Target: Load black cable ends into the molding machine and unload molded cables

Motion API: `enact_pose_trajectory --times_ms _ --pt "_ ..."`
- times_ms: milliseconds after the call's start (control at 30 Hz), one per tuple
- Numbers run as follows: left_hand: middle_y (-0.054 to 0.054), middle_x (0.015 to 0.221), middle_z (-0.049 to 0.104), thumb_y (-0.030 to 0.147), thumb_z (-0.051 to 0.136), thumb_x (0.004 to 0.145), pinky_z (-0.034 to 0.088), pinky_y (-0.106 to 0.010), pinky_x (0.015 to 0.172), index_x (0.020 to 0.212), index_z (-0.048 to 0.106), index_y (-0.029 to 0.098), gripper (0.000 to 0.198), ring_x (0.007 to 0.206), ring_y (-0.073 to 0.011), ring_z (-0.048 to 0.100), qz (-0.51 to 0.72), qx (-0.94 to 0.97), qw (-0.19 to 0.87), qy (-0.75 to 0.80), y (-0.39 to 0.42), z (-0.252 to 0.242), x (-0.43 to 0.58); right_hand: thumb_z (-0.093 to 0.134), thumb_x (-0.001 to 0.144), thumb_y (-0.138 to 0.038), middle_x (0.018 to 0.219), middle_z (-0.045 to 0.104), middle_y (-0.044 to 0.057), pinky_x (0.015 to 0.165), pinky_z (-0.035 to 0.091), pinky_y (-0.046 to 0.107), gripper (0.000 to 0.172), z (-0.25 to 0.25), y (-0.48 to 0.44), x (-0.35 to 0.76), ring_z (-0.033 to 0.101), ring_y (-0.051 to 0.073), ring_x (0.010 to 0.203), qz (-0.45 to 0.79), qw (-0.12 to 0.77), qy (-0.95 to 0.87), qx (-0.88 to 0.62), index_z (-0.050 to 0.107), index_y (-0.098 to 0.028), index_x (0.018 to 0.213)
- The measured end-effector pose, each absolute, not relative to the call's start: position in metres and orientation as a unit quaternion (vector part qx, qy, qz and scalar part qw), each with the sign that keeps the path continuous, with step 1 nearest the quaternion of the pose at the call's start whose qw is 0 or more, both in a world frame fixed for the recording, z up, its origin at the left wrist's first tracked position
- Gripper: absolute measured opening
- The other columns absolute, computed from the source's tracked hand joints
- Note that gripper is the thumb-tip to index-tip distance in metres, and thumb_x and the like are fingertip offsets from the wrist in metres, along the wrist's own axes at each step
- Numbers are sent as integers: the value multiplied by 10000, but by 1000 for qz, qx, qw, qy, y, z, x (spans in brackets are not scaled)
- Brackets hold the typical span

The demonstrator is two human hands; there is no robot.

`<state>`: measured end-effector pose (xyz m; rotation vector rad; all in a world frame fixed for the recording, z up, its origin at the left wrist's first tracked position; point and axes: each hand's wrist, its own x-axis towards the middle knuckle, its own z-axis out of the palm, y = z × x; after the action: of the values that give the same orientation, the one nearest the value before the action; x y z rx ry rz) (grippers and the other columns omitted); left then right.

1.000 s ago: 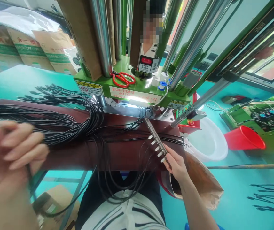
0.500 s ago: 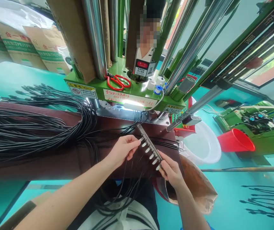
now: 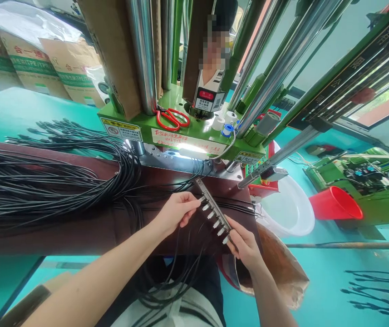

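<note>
One left hand, one metal bar, one right hand, over the brown table.
Glossy black cables looped in a thick bundle, left; left fingers pinched narrow, seemingly on the end connector. Bar straight, slim, steel-looking, slanted, with pale blocky connectors along one side. Right fingers closed round its lower end, probably steadying it for the left. Crinkled paper bag beyond.

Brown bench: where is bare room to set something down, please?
The brown bench has a bare strip along its front edge, between the black cable bundle and the left forearm. It is crowded around the metal bar, with left hand, right hand and loose cables.
</note>
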<state>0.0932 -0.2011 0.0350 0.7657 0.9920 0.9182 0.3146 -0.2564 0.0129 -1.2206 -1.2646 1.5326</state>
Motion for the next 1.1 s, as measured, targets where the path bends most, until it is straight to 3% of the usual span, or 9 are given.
enact_pose_trajectory --times_ms 400,600,867,1100 --pt "80 409 412 328 631 651 202 -138 267 560 407 163 293 288 -15 283 423 348 709 445 -199 32 95 515 840 -395 554 435 -34 347 181 171 438 9 -257 316 285 23 382 597 384 -510 -486 522 -202 1233" --pt "85 403 407 317 621 651 196 -137 261 568 416 165 269 281 -18 287 428 350 705 445 -198 31 95 519 834 -407 482 351 -63 347 184 183 476 10 -257 316 284 40 372 589 381 -520 -487 508 -169 1247" --pt "88 401 401 310 611 652 200 -138 258 578 421 169 248 281 -19 286 427 350 700 453 -199 31 95 557 802 -432 490 423 -47 350 187 184 471 18 -255 311 279 29 363 592 379 -505 -501 548 -193 1208" --pt "96 385 393 301 595 643 193 -143 247 581 424 172 224 254 -21 278 432 363 689 455 -196 26 95 560 795 -448 490 362 -55 343 195 177 516 5 -254 316 255 35 382 580 368 -520 -508 530 -174 1231"
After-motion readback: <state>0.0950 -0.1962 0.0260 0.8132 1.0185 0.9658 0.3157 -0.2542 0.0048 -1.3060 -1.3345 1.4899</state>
